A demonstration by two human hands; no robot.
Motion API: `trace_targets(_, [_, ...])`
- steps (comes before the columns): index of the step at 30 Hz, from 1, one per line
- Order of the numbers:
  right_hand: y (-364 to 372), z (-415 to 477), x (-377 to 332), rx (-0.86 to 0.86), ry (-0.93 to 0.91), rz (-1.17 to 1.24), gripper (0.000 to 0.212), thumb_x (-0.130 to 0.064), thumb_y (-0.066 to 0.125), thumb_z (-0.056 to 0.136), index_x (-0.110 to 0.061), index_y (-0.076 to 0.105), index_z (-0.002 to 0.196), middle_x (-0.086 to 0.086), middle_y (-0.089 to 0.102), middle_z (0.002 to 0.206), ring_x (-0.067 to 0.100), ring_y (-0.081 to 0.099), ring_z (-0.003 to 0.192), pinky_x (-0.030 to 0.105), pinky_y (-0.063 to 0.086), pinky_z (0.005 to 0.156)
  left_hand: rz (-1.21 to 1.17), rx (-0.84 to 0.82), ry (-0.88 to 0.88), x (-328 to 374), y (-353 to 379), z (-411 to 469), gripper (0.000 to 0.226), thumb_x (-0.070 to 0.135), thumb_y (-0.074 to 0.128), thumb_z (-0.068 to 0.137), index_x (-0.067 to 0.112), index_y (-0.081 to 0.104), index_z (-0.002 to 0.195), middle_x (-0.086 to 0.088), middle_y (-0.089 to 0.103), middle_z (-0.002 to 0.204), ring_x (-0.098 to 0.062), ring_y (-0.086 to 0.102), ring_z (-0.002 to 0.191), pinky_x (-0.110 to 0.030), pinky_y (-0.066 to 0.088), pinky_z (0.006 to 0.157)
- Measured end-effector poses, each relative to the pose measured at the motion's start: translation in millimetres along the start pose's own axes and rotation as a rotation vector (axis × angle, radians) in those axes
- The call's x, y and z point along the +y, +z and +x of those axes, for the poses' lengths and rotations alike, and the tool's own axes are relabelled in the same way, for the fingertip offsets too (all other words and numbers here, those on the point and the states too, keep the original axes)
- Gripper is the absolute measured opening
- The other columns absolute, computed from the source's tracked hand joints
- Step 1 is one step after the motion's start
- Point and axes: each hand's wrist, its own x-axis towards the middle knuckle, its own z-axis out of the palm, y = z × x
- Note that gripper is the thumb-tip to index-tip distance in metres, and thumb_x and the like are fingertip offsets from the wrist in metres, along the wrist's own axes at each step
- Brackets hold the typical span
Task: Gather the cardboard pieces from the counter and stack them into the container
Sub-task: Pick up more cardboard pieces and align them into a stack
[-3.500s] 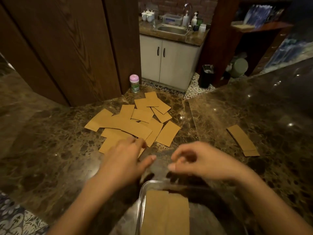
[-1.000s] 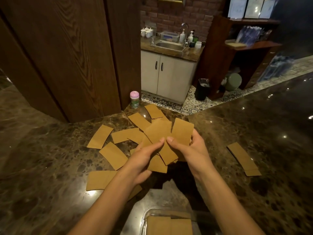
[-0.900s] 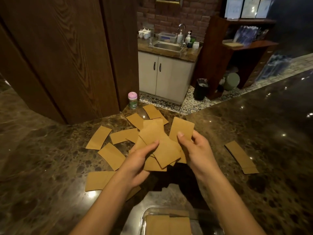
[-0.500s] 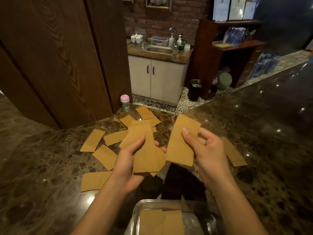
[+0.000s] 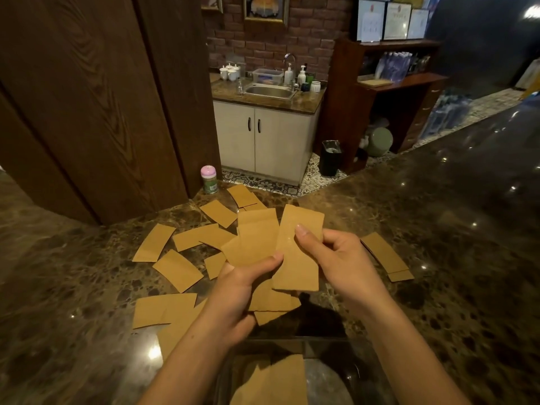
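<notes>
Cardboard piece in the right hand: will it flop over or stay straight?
Probably stays straight: the cardboard piece stands up from the right hand without drooping. It seems light, since a thumb-and-finger pinch holds it. Pushed on the glossy counter, a flat piece like it would likely slide, not roll.

bare left hand, right hand

brick wall, white cabinet, perhaps tiled floor

Cardboard pieces lie on the surface at ten o'clock from the container, a stack at two.
</notes>
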Motion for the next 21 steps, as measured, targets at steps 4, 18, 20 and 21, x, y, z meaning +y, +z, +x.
trace_targets(4, [-10.2,-0.8,-5.2,-0.101,0.022,0.109,0.023,-0.014,0.072,0.095,-0.017,0.075,0.118,0.002,0.082,0.107,0.019,0.08,0.097,0.031,0.065,0.075,0.061,0.015,0.067,0.3,-0.6,-3.3,0.041,0.01,0.074,0.079,0.011,0.067,0.12,-0.018,0.077,0.105,-0.033,0.075,0.088,-0.042,0.063,0.063])
trace_targets(18, [-8.8,-1.1,-7.5,-0.076,0.039,0.146,0.025,-0.016,0.069,0.097,-0.017,0.07,0.122,0.011,0.083,0.101,0.03,0.08,0.093,0.035,0.063,0.074,0.066,0.046,0.061,2.1,-3.1,-8.7,0.042,0.015,0.077,0.07,0.012,0.07,0.112,-0.018,0.077,0.104,-0.04,0.072,0.099,-0.052,0.057,0.083])
trace_targets(20, [-10.2,-0.5,-9.1,-0.068,0.035,0.156,0.025,-0.016,0.07,0.096,-0.018,0.07,0.121,0.012,0.082,0.102,0.03,0.08,0.094,0.033,0.064,0.073,0.085,0.045,0.074,3.3,-4.3,-8.5,0.037,0.016,0.078,0.069,0.015,0.072,0.106,-0.013,0.079,0.097,-0.037,0.072,0.098,-0.051,0.058,0.081])
trace_targets(21, [-11.0,-0.2,-10.1,-0.065,0.036,0.154,0.025,-0.016,0.07,0.096,-0.018,0.07,0.121,0.012,0.082,0.102,0.029,0.079,0.095,0.032,0.064,0.072,0.091,0.044,0.077,4.2,-4.0,-9.3,0.036,0.017,0.078,0.068,0.016,0.072,0.104,-0.01,0.079,0.093,-0.035,0.072,0.097,-0.048,0.059,0.077])
